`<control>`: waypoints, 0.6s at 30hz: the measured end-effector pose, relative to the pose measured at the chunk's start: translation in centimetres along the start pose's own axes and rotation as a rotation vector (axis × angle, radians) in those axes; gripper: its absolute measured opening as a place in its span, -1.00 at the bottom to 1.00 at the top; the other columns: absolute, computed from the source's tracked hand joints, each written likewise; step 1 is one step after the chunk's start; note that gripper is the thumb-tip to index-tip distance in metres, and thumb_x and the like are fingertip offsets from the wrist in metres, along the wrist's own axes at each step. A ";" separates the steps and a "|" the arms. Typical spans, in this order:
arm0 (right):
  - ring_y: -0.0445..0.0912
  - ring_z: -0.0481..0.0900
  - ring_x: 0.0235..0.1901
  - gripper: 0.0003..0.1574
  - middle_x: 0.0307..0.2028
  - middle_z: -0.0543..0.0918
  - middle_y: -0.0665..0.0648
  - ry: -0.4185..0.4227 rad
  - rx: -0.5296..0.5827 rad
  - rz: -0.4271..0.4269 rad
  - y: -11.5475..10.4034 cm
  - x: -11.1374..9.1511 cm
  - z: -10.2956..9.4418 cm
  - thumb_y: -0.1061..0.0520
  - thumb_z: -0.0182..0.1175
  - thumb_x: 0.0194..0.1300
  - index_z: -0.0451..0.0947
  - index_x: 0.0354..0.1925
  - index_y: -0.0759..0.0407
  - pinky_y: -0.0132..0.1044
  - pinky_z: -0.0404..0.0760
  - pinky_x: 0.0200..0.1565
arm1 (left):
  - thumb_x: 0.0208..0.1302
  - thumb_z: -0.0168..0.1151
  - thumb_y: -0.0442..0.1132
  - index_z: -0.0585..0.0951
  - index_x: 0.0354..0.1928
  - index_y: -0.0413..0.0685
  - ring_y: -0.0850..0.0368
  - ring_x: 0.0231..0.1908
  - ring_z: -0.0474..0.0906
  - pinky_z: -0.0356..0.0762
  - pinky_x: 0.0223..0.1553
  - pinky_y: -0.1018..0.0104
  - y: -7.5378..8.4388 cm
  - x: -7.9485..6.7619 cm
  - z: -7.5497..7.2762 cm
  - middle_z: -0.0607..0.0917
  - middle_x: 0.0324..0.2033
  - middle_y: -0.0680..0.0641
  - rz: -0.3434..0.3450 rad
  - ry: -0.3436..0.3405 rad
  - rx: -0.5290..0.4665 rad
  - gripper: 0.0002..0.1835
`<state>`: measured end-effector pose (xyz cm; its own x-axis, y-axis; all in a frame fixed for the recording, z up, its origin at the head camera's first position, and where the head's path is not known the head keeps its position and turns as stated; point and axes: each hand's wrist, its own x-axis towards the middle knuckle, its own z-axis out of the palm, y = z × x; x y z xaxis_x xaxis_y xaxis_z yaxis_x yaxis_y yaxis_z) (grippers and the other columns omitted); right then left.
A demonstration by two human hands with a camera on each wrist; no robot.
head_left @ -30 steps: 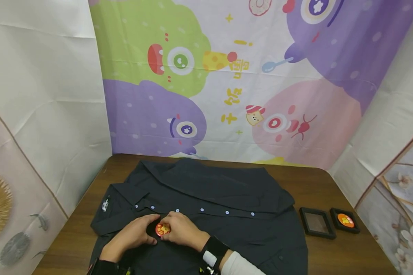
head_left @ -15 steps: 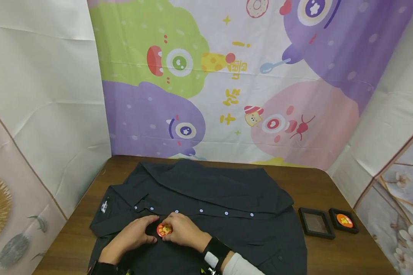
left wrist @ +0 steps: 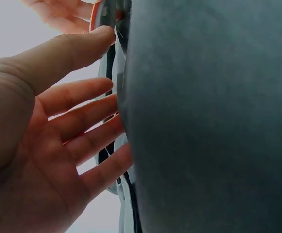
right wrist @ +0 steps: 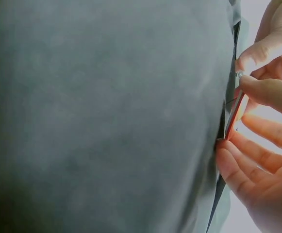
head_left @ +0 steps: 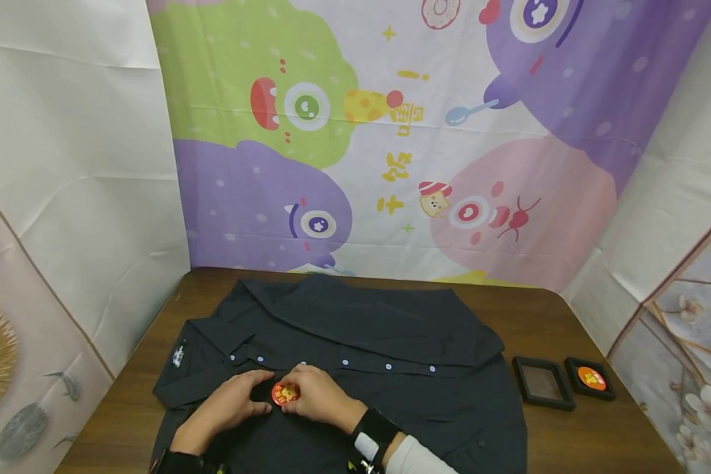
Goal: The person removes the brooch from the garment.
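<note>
A round red button badge (head_left: 282, 394) with a yellow figure lies over the left part of a dark shirt (head_left: 403, 415) spread on the table. My right hand (head_left: 320, 396) pinches the badge by its right edge; the right wrist view has the badge (right wrist: 234, 117) edge-on and tilted against the cloth, with its thin pin on the shirt side. To the left of the badge, my left hand (head_left: 230, 404) rests on the shirt. In the left wrist view its fingers (left wrist: 85, 116) are fairly straight with tips at the cloth, and the thumb reaches toward the badge.
On the wooden table (head_left: 604, 434) at the right stand a black square frame (head_left: 521, 382) and another black frame (head_left: 607, 388) holding an orange round badge (head_left: 591, 378). A row of pale buttons (head_left: 388, 367) crosses the shirt. A cartoon cloth (head_left: 385, 250) hangs behind the table.
The badge and the right hand's fingers have shifted slightly right over the shirt. The left hand stays almost in place, and the head view has drifted a little.
</note>
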<state>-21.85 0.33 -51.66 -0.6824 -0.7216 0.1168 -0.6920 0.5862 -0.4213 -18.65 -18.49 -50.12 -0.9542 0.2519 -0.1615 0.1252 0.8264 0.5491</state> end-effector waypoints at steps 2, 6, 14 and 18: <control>-0.33 0.46 -0.31 -0.57 -0.25 0.60 -0.05 0.005 0.011 0.002 0.0 -0.1 -0.1 -0.03 0.40 -0.02 0.64 -0.13 0.03 -0.50 0.50 -0.25 | -0.09 0.44 -0.19 0.55 0.04 -0.18 -0.12 0.05 0.48 0.41 0.08 -0.15 0.1 0.0 0.0 0.61 0.02 -0.19 0.005 0.007 0.001 -0.43; -0.33 0.46 -0.31 -0.57 -0.24 0.59 -0.04 0.031 0.028 0.003 0.1 -0.1 -0.4 -0.01 0.40 -0.02 0.63 -0.13 0.04 -0.51 0.51 -0.25 | -0.06 0.42 -0.18 0.56 0.03 -0.16 -0.11 0.05 0.48 0.41 0.08 -0.14 0.2 0.1 0.1 0.63 0.00 -0.17 0.026 0.036 -0.013 -0.46; -0.37 0.43 -0.34 -0.56 -0.26 0.59 -0.07 0.057 0.051 0.001 0.2 -0.5 -0.2 0.00 0.42 -0.04 0.62 -0.13 0.04 -0.56 0.48 -0.30 | -0.03 0.40 -0.21 0.57 0.00 -0.16 -0.13 0.03 0.49 0.42 0.06 -0.17 0.1 -0.1 0.4 0.64 -0.03 -0.16 0.050 0.032 -0.041 -0.52; -0.35 0.44 -0.32 -0.55 -0.26 0.60 -0.04 0.078 0.049 0.006 0.4 -0.4 -0.4 0.01 0.42 -0.05 0.62 -0.13 0.06 -0.56 0.48 -0.28 | -0.03 0.40 -0.20 0.57 0.00 -0.14 -0.12 0.04 0.49 0.41 0.06 -0.18 0.2 0.2 0.4 0.64 -0.02 -0.15 0.047 0.034 -0.047 -0.52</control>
<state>-21.93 1.03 -51.50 -0.7038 -0.6863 0.1833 -0.6771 0.5702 -0.4652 -18.73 -18.12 -50.36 -0.9563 0.2718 -0.1077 0.1575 0.7893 0.5934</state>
